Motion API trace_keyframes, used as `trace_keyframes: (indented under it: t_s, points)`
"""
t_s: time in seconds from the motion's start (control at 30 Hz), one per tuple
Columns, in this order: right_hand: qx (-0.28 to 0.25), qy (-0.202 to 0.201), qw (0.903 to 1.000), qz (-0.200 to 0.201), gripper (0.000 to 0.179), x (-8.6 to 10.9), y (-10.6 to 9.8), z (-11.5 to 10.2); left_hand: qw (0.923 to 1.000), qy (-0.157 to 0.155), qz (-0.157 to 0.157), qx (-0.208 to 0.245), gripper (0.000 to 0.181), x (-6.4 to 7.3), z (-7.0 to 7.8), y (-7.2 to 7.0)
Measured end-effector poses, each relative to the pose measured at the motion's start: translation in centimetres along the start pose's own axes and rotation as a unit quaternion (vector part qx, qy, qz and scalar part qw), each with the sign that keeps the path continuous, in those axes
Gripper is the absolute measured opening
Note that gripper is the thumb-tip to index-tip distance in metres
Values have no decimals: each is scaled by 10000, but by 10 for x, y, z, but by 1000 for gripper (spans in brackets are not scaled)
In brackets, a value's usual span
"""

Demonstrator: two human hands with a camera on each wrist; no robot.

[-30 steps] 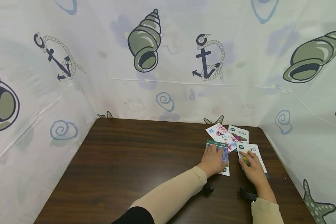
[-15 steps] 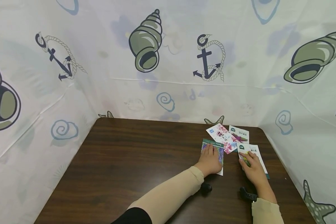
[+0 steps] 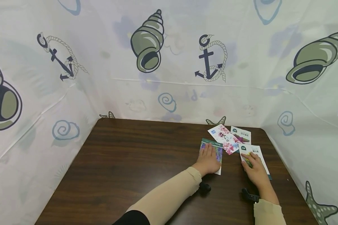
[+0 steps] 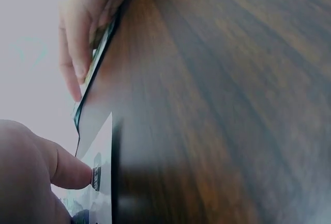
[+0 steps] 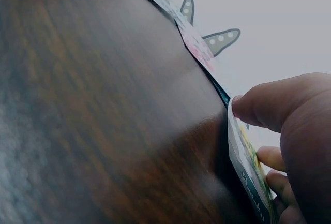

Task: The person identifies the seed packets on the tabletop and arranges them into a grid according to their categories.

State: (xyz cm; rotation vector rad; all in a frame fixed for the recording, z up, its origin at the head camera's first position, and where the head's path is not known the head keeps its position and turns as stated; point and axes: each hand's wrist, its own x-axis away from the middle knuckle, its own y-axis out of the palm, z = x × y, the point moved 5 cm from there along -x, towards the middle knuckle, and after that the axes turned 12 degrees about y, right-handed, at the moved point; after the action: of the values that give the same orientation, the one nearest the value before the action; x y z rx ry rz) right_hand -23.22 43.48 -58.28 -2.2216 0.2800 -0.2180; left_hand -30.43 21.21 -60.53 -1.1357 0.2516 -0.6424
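In the head view my left hand [image 3: 207, 162] lies with straight fingers on a purple-flowered seed packet [image 3: 219, 152] with a dark green top band. The left wrist view shows the thumb on this packet's white lower end [image 4: 106, 169], which stands slightly off the table. My right hand [image 3: 254, 170] rests with spread fingers on a white seed packet [image 3: 255, 150] with a yellow flower picture. In the right wrist view its thumb touches the near edge of that packet [image 5: 242, 154], while the other fingers lie on its face.
Behind the hands lies a pink-blossom packet [image 3: 223, 136], overlapping a white packet with a dark pink flower [image 3: 242, 134]. The brown wooden table [image 3: 129, 156] stretches left. Patterned cloth [image 3: 180, 62] surrounds it at the back and sides.
My left hand has slid left with the purple-flowered packet, away from the pink-blossom packet, and its fingers have straightened. My right hand stays on its packet.
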Motion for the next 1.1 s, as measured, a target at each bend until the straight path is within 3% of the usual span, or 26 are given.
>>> trace_keyframes:
  t_s: [0.33,0.63,0.77,0.97,1.1]
  points:
    - [7,38,10000,-65,48,3,-1,-3,9996,-76,-257,59,84,4,-16,-4]
    - [-38,-111,9999,63,46,2,-2,0,9996,-46,-252,-124,84,8,-23,-15]
    - [-29,-124,9999,43,46,-1,-2,1,9996,-55,-217,-142,84,7,-32,-19]
    - [-152,-91,9998,36,47,-1,-1,0,9995,-110,-167,234,82,8,-53,-26]
    - [-172,-173,9994,259,45,0,-3,-2,9991,-20,-140,398,83,11,-68,-36]
